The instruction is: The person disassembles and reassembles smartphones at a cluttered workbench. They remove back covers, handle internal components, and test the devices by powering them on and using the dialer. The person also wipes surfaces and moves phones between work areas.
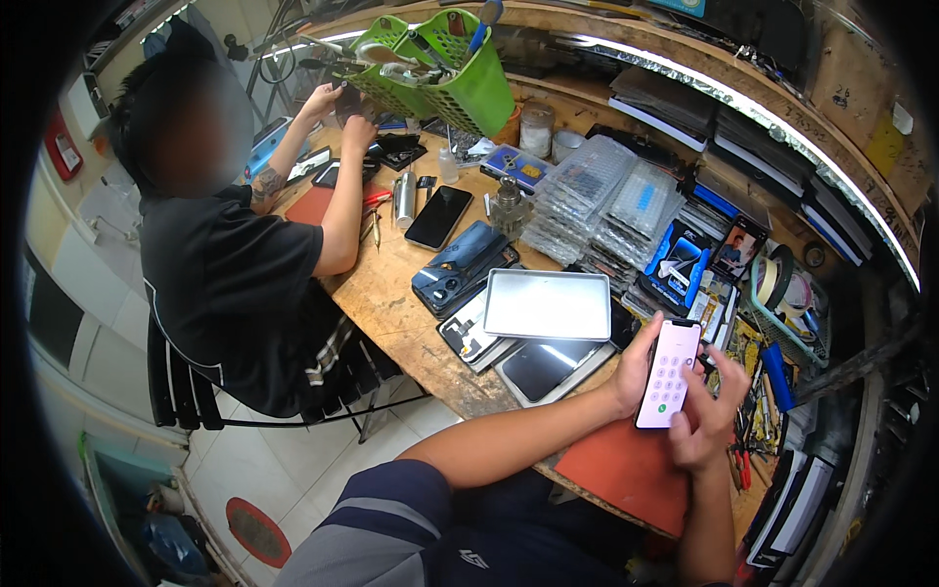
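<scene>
My left hand point(634, 374) grips a smartphone point(663, 382) along its left edge, thumb near the top corner. Its lit screen shows a dial keypad with a green call button. Over the right side of the screen is my right hand point(706, 416), fingers apart and slightly bent, with a fingertip at the keypad. Whether that fingertip touches the glass I cannot tell. Beneath both hands lies a red-orange mat point(626, 479). To the left, a shallow metal tray point(548, 305) rests above a dark-screened phone point(550, 369) and an opened phone point(471, 336).
Bubble-wrapped packets point(597, 196) are piled behind the tray. Tools point(755, 391) crowd the right side, below a basket point(792, 303) of spools. A green basket point(460, 83) of tools hangs at the back. At the far left, another person point(225, 264) holds a dark object.
</scene>
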Tool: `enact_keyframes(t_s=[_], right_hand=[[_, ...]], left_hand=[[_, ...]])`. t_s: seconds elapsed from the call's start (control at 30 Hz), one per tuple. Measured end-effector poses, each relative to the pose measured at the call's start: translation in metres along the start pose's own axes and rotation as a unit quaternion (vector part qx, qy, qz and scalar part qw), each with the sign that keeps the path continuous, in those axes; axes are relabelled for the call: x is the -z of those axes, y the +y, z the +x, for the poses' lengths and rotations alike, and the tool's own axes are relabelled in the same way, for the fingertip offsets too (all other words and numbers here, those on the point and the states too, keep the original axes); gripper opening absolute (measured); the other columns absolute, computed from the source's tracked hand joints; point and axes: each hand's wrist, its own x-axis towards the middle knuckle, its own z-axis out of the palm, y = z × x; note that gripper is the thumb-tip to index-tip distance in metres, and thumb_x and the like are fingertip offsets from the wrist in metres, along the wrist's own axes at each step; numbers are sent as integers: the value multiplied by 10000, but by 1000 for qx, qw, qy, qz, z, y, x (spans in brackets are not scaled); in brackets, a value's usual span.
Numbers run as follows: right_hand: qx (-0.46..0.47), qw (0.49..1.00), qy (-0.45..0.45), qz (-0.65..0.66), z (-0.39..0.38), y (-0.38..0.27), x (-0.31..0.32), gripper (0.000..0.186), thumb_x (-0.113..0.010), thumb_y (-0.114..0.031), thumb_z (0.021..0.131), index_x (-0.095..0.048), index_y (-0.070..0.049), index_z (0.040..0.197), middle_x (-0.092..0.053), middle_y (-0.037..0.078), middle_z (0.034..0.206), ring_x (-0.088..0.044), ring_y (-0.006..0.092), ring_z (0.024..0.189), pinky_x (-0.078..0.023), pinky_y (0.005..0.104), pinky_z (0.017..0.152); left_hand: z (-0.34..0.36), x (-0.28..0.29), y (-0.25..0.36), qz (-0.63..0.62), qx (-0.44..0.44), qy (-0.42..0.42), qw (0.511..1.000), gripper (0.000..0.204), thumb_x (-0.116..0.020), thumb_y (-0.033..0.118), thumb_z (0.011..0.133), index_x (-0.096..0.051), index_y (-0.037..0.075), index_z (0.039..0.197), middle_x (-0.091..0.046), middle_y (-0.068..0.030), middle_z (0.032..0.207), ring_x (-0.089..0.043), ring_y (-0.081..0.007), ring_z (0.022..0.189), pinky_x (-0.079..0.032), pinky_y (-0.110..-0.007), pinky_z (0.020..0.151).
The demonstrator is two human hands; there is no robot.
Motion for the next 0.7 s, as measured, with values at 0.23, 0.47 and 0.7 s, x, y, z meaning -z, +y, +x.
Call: enact_keyframes(t_s=[0.23,0.47,0.7], right_hand=[[-58,998,27,21,0,-2,3,544,-672,-362,789,-750,-33,1214,-568,260,1391,-493,438,1251,-369,560,1085],[31,999,-26,35,2,-5,4,550,-697,-356,755,-757,-67,1219,-569,234,1405,-502,407,1247,-366,536,1097],[71,996,-45,43,-5,-1,0,579,-636,-445,828,-752,-55,1240,-572,274,1392,-502,424,1257,-360,548,1091]], left_hand=[[1,-2,6,41,-20,49,998,769,-274,649,1095,-650,10,1299,-740,-152,1106,-735,-267,972,-607,-395,885],[1,-2,16,15,-26,30,999,754,-257,627,1099,-619,12,1343,-733,-163,1131,-732,-304,993,-599,-429,918],[-2,-9,19,50,-22,37,998,819,-278,687,1066,-619,-14,1317,-727,-190,1121,-728,-313,1010,-591,-451,933]])
